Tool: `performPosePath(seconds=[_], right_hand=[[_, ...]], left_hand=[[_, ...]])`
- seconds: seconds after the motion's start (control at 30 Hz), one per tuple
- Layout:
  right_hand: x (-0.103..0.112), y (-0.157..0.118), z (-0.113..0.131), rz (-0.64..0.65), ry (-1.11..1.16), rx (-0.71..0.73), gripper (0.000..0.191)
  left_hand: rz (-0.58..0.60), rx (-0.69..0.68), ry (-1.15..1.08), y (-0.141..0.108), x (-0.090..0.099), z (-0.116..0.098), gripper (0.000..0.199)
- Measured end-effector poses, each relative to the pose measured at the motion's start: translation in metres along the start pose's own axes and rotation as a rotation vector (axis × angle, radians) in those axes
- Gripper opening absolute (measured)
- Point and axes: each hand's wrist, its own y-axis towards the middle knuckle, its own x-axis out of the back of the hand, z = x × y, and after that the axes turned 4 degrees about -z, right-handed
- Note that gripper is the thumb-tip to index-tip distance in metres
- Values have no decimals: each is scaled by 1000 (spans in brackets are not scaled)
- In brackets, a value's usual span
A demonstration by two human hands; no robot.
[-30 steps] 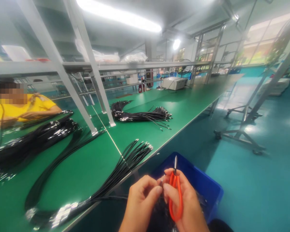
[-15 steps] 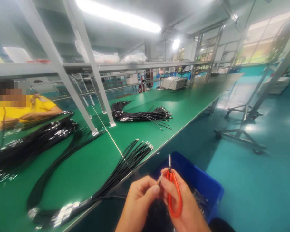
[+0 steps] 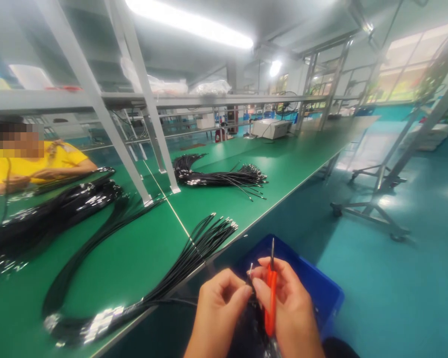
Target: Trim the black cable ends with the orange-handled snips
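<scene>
My left hand (image 3: 224,303) is closed, thumb and forefinger pinching the end of a black cable (image 3: 251,273) whose tip looks pale. My right hand (image 3: 289,303) is wrapped round red-handled scissors (image 3: 271,298), blades pointing up. The right thumb and fingertips also meet at the cable end, beside the left fingertips. A bundle of black cables (image 3: 186,263) lies at the edge of the green table, its light-coloured ends fanned out. One strand runs from the bundle toward my left hand.
Below my hands stands a blue bin (image 3: 321,288). More black cables (image 3: 224,176) lie farther along the green table (image 3: 142,263), and a heap of them (image 3: 59,214) is at left. A person in yellow (image 3: 59,159) sits across. Metal shelf posts (image 3: 157,124) rise from the table.
The scissors have turned in my right hand, so their handles show edge-on, and they sit slightly further right. My right fingers have spread a little; the left still pinches the cable.
</scene>
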Motion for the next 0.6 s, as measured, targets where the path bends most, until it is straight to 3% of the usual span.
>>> performPosePath(seconds=[0.13, 0.2, 0.27, 0.37, 0.43, 0.6], right_hand=[[2, 1, 3, -12, -119, 59, 31], [9, 5, 6, 51, -179, 39, 35], [20, 11, 10, 245, -206, -31, 41], [37, 17, 17, 691, -117, -255, 55], [44, 17, 21, 835, -83, -381, 57], [44, 7, 25, 699, -120, -396, 42]], left_hand=[[-80, -55, 119, -3, -5, -3, 22], [-67, -54, 78, -3, -2, -3, 22], [-26, -29, 4, -1, 3, -4, 23], [5, -9, -64, 0, 10, -7, 24], [3, -19, -91, 0, 13, -10, 23], [30, -45, -187, -1, 12, -11, 20]])
